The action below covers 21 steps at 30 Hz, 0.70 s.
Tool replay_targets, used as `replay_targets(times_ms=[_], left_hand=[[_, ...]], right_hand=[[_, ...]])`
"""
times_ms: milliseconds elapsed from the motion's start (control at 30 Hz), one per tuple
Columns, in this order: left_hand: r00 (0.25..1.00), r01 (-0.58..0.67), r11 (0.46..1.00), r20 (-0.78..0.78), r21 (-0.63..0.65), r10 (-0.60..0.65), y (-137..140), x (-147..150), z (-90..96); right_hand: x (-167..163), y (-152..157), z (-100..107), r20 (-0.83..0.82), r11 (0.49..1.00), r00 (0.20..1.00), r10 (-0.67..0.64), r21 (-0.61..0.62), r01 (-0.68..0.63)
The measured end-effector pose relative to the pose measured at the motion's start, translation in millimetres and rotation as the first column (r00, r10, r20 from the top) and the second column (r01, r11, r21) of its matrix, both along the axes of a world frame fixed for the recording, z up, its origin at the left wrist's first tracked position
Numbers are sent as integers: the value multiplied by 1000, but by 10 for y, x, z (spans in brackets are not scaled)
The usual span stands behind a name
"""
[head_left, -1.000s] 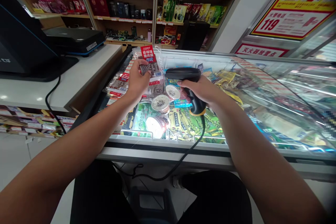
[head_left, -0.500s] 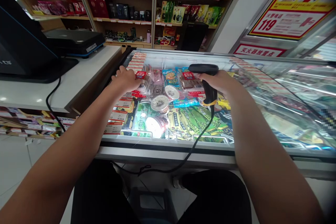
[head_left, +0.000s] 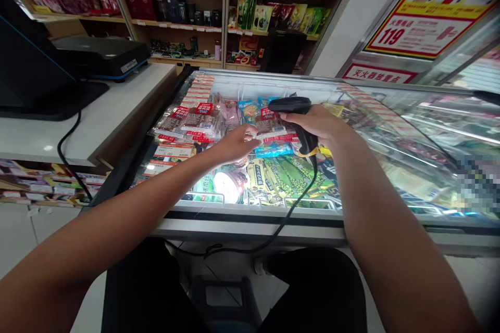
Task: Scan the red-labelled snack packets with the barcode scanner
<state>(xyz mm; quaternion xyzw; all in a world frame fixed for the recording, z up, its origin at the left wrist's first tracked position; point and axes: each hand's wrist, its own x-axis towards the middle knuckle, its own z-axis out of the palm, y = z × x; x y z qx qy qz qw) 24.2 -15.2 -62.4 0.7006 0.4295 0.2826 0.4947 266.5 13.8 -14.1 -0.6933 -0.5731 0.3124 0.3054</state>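
The right hand (head_left: 320, 124) held a black scanner (head_left: 291, 105) by the handle, its grip closed around it. The scanner head was positioned over the right part of a clear packet (head_left: 270, 128) with a red label. This packet lay on the glass top of a freezer (head_left: 258, 227), with its barcode facing up. The left hand (head_left: 234, 144) was located at the left edge of the same packet; its grip stood narrow, thumb and forefinger apart with a small gap. Contact between these fingers and the packet could not be determined.

Two similar packets (head_left: 201, 122) lay side by side, overlapping, to the left of the left hand. Below the glass were a brightly lit tub (head_left: 230, 186) and green bags (head_left: 291, 174). The scanner cable (head_left: 299, 205) ran down from the handle across the freezer's front edge. On the white desk (head_left: 128, 106) at the left stood a black scale (head_left: 97, 52).
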Motion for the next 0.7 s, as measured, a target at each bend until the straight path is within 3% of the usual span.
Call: replay_targets(times_ms=[133,233,367,467,567,633,700], left_hand=[[969,-96,977,209,-190,136,58,39,-62],[900,-82,959,394,-270,188,126,40,-98],[802,-55,920,532,-388,272,167,39,-103],[736,-41,882,583,-470,345,176,22,-66],[658,-65,896,656,-439,369,197,-28,6],[630,-159,934,695,-322,346,219,-84,81],[623,-304,936,706,-177,336,249,-154,170]], right_hand=[[-138,-140,118,-218,988,964,151,54,-142],[-200,-240,196,-376,961,884,277,129,-247],[-256,-351,258,-403,910,816,414,188,-369],[-289,-405,277,-392,897,807,442,188,-400],[-318,-430,292,-387,902,814,433,187,-390],[-334,-431,300,-398,929,839,370,158,-335],[-347,-424,301,-404,957,868,288,117,-264]])
